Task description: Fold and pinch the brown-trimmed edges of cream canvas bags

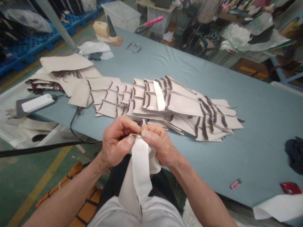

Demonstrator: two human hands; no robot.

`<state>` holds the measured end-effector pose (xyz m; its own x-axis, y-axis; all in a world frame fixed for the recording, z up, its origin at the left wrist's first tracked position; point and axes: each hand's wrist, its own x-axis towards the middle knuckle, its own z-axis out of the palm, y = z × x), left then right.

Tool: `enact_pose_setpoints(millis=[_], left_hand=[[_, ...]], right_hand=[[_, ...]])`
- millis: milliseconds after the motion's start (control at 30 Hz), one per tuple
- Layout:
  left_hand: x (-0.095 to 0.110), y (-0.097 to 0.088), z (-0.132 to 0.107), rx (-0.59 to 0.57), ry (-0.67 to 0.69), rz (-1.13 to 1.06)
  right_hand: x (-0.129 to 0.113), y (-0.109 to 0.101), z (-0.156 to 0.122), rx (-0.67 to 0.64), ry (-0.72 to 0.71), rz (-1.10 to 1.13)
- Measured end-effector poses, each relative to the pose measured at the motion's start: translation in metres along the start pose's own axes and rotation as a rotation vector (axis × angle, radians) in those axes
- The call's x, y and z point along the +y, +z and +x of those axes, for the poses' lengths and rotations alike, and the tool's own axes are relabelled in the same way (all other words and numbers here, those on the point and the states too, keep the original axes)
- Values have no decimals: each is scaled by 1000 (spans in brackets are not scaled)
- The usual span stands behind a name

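Note:
My left hand (118, 140) and my right hand (159, 142) meet just off the near table edge, both pinching the top of one beige fabric piece (126, 186) with dark edging. A white strip (141, 170) hangs down from the pinch over the front of that piece. My thumbs and forefingers hide the exact spot they grip. Right beyond my hands lies a long overlapping row of beige fabric pieces (184, 104) with dark brown edges. Another pale strip (159, 96) rests across the row.
On the blue-grey table (255, 151) are a pink snipper (236, 183), a red object (290, 188) and a dark cloth (294, 154). A white device (38, 103) with a cable sits at the left edge. More beige pieces (66, 63) are stacked behind it. A pale bin (121, 15) stands beyond.

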<state>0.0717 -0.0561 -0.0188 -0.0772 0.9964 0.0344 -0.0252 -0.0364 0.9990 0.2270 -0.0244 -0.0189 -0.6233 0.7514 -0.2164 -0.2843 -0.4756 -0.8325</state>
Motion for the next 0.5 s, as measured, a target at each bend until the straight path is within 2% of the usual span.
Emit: enact_pose_setpoints(millis=[167,333,433,500], left_hand=[[10,-13,8,-182,142,7],[12,-16,18,-189,128,-68],[5,-15,25,-208,108,22],[-4,-12,28,-205,153,74]], right_hand=[[-28,-12,-3,-95,-70,-343],[-41,-15,-3,-140,-151,-511],[-37,-13,-3,-126,-241,-553],[-33,-8,-3,-106,-304,-571]])
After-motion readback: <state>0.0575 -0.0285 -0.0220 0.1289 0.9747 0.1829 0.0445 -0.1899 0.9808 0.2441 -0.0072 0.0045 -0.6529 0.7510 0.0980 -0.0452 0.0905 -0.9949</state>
